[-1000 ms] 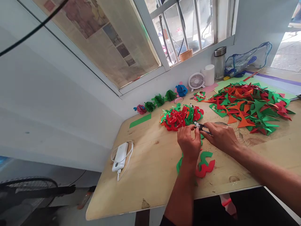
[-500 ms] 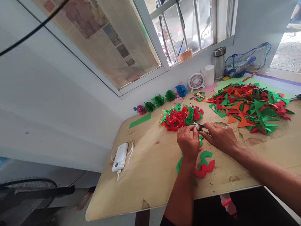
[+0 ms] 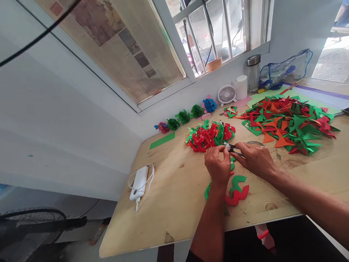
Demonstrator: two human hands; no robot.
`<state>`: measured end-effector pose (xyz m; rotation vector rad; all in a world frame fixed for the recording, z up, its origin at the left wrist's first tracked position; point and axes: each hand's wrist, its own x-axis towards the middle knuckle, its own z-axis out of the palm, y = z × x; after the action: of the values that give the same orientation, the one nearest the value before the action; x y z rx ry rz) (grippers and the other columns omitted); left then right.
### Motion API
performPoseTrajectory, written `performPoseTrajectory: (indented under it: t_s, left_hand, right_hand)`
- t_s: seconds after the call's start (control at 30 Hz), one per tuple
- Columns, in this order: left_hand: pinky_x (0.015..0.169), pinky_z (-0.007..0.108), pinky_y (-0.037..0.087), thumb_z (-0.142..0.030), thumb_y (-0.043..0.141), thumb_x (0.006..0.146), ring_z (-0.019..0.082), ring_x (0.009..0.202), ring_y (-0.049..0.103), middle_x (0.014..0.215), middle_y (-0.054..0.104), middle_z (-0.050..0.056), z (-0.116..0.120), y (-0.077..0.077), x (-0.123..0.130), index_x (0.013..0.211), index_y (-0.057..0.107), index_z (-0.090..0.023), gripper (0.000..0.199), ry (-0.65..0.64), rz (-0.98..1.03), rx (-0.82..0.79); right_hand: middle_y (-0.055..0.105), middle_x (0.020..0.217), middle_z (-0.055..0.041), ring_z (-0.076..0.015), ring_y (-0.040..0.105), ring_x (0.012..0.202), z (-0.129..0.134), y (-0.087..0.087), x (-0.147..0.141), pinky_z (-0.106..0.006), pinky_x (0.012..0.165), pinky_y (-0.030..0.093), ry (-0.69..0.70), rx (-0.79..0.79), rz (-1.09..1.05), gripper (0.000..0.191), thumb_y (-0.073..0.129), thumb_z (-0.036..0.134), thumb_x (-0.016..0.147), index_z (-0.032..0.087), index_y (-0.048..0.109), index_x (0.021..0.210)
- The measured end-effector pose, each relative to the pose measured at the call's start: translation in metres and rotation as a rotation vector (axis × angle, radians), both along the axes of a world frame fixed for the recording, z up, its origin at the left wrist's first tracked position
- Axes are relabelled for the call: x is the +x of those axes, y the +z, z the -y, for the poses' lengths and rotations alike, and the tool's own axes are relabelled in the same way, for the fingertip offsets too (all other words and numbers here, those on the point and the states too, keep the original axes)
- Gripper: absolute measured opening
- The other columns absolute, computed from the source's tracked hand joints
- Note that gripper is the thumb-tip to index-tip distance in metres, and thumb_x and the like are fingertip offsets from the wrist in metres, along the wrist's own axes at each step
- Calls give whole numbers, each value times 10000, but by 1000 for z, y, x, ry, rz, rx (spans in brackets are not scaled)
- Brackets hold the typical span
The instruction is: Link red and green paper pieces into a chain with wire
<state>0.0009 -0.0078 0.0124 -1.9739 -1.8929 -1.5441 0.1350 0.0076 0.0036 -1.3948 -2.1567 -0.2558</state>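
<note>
My right hand (image 3: pixel 252 155) is closed on a dark tweezer-like tool (image 3: pixel 235 150), whose tip points left. A small white piece (image 3: pixel 227 145) shows at that tip. My left hand (image 3: pixel 218 162) is pinched around something small right at the tip, mostly hidden by the fingers. Just behind my hands lies a heap of red and green cut paper shapes (image 3: pixel 203 139) with small white spots. Nearer to me, a red curved paper piece (image 3: pixel 237 196) and a green one (image 3: pixel 237 183) lie between my forearms.
A large pile of paper scraps (image 3: pixel 294 123) covers the table's right side. Along the wall stand paper flowers (image 3: pixel 184 116), a small white fan (image 3: pixel 227 94), a white cylinder (image 3: pixel 241 87) and a glass jar (image 3: pixel 253 74). A white power bank (image 3: pixel 139 182) with cable lies left on the table (image 3: pixel 169 203).
</note>
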Motion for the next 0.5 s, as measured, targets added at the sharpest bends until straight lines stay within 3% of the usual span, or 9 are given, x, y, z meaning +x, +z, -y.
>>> performPoseTrajectory:
  t_s: [0.5]
  left_hand:
    - [761,305,466,-211,541,787,176,755,626,744,691,53,1,1,-2,773,662,-176,127,-13,210,-95]
  right_hand:
    - [664,683,-43,-173,591,565,0,1,-1,-254,475,195,6,-67,-50,411,351,516,899,192,598,842]
